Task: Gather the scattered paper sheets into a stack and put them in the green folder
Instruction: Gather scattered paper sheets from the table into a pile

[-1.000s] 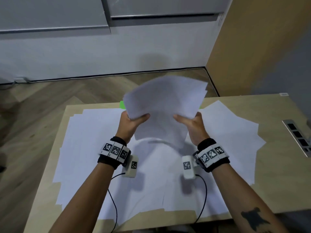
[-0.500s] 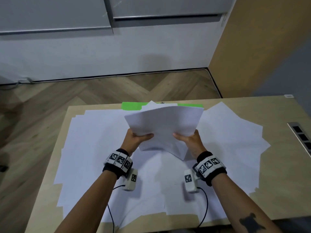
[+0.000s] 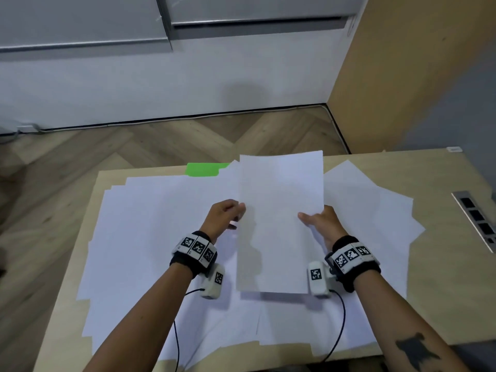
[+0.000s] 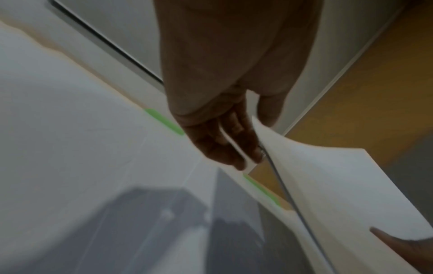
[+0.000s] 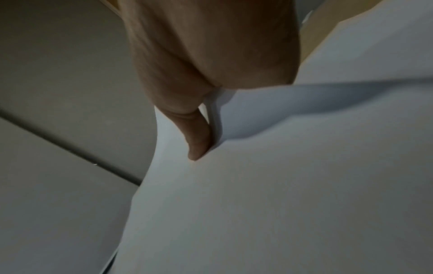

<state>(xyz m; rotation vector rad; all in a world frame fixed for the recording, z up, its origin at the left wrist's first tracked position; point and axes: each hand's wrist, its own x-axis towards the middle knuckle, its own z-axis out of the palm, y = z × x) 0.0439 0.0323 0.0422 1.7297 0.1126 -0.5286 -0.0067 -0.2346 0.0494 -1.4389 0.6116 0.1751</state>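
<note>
A squared stack of white paper (image 3: 279, 224) is held lengthwise above the table, between both hands. My left hand (image 3: 228, 214) pinches its left edge, with the thumb on one side and the fingers on the other; the left wrist view shows the same left hand (image 4: 255, 142) and stack (image 4: 328, 194). My right hand (image 3: 318, 222) grips the right edge, thumb lying on top. In the right wrist view the right hand (image 5: 201, 129) presses its thumb on the stack (image 5: 281, 185). Only a tab of the green folder (image 3: 205, 169) shows at the table's far edge, under loose sheets (image 3: 150, 237).
Loose white sheets cover most of the wooden table (image 3: 442, 291), overlapping left, right and front. A metal socket strip (image 3: 477, 218) is set into the table at the far right. Wood floor and a white wall lie beyond the far edge.
The fanned sheets were lowered from in front of me towards the table, turned lengthwise and evened into a neat stack. Both hands slid to its side edges.
</note>
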